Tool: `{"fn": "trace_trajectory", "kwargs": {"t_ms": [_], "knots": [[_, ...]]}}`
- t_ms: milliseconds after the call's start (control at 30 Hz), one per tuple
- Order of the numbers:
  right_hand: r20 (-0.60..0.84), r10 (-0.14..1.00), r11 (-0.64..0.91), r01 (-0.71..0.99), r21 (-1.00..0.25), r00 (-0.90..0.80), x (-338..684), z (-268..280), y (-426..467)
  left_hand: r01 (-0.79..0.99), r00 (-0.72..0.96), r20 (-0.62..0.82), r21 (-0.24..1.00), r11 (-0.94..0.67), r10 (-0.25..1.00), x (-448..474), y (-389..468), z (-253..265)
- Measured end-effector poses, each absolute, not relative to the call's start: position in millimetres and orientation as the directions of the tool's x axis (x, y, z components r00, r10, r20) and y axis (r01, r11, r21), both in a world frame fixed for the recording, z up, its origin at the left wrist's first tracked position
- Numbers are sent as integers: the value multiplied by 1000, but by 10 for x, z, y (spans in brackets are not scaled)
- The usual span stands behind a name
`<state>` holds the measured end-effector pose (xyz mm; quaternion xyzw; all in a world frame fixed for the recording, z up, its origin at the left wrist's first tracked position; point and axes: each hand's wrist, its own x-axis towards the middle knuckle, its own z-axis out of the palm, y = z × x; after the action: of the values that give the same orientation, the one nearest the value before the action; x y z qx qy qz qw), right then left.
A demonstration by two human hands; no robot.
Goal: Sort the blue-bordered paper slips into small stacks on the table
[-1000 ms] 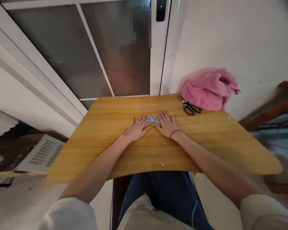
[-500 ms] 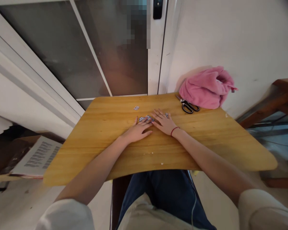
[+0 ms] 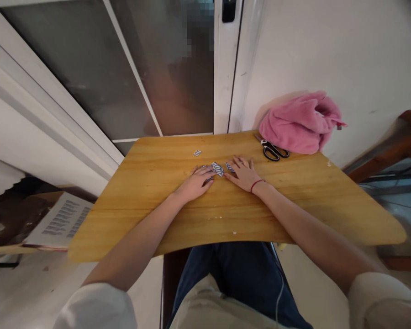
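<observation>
Several small flat blue-and-white pieces (image 3: 217, 168) lie in a loose cluster on the wooden table (image 3: 178, 219); what they are I cannot make out. My left hand (image 3: 197, 183) lies flat at the left of the cluster, fingers stretched out over some of the pieces and partly hiding them. On the other side my right hand (image 3: 242, 173), with a red string at the wrist, rests with its fingers spread. A few more pieces (image 3: 230, 166) show beside its fingers. Farther back, a small striped piece (image 3: 197, 153) lies apart from the others.
Black-handled scissors (image 3: 273, 150) lie at the back right beside a pink plush cloth bundle (image 3: 303, 122) against the wall. A sliding glass door (image 3: 178, 82) stands behind the table. On the floor at left is an open cardboard box (image 3: 60, 224). White crumbs dot the table near me.
My hands have moved apart, the right one shifting rightward, so that more of the cluster shows between them. Some pieces now lie beside the right fingers. The view has shifted slightly.
</observation>
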<state>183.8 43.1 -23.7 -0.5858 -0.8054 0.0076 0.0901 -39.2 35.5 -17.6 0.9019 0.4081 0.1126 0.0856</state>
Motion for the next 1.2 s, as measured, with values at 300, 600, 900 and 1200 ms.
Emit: {"fn": "trace_trajectory", "kwargs": {"t_ms": [300,600,900,1200], "knots": [[49,945,325,942,-85,-322,1766,-254,468,725,644,131,212,-656,754,-311,286,-124],[69,871,490,870,-48,-486,1654,-173,332,800,563,118,171,-576,818,-309,311,-194],[98,963,260,962,-84,-252,1734,-221,394,738,651,-12,240,-630,759,-408,297,-118],[62,867,498,861,-105,-494,1651,-242,365,715,687,-10,191,-673,727,-293,254,-142]]}}
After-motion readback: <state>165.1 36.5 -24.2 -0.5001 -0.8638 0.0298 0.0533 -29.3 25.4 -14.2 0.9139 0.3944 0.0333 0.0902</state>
